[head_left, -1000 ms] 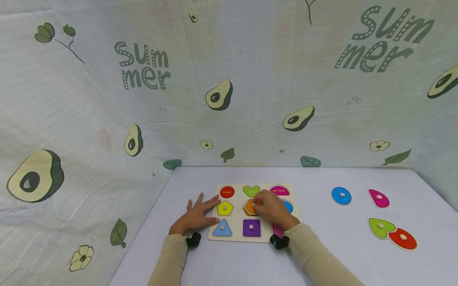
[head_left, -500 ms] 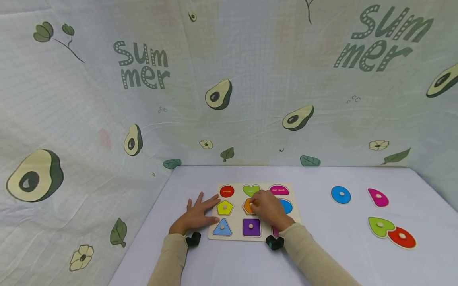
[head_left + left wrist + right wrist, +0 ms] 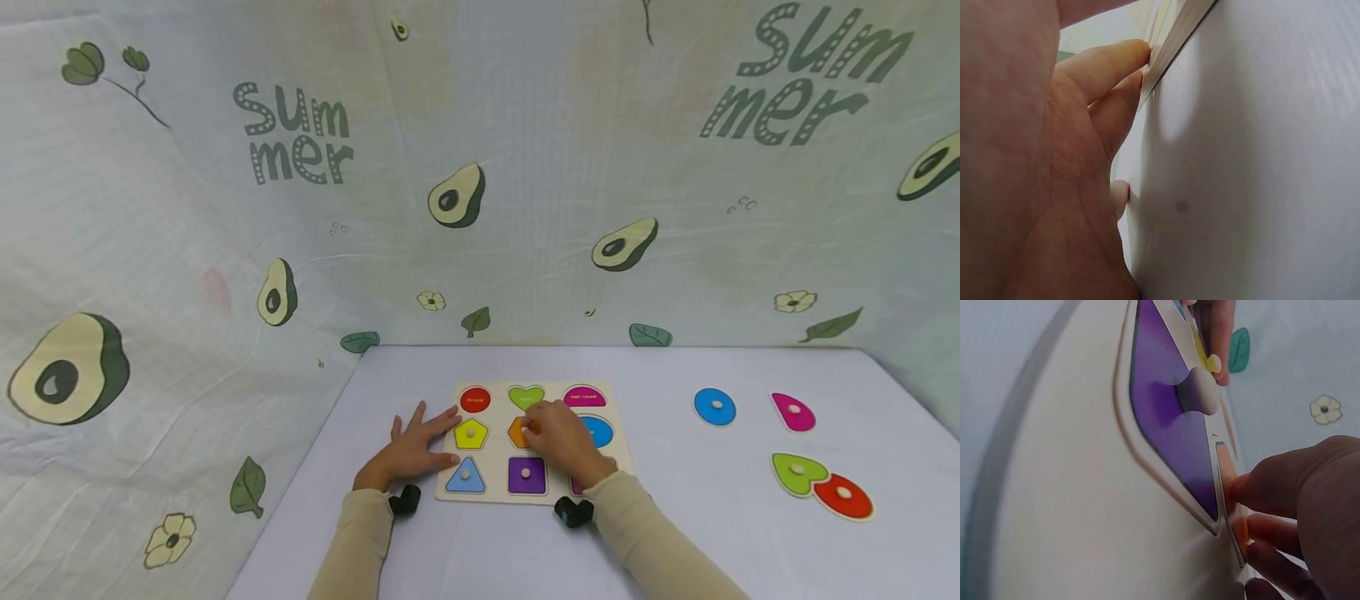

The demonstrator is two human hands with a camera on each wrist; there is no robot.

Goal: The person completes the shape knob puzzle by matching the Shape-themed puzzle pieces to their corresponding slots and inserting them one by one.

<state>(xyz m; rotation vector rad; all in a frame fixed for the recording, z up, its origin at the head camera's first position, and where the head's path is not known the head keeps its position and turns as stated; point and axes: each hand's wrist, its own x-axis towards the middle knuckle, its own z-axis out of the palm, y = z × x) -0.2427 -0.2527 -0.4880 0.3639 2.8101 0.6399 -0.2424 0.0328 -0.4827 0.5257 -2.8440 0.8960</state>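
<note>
- Left hand (image 3: 408,450): flat on the table (image 3: 675,542), fingers straight and spread, gripping nothing; fingertips touch the left edge of the board (image 3: 489,493).
- Just right of those fingertips, seated in the board: yellow pentagon (image 3: 471,433), with the blue triangle (image 3: 465,476) nearer the wrist.
- Right hand (image 3: 562,437): over the board's middle, fingers curled onto the orange hexagon (image 3: 517,432), which sits in the centre recess; the hand hides most of it.
- Purple square (image 3: 527,475): just below those fingers, seated.
- Well right of the right hand, loose on the table: blue oval (image 3: 715,407), pink piece (image 3: 793,412), green heart (image 3: 797,473) touching the red circle (image 3: 843,496).
</note>
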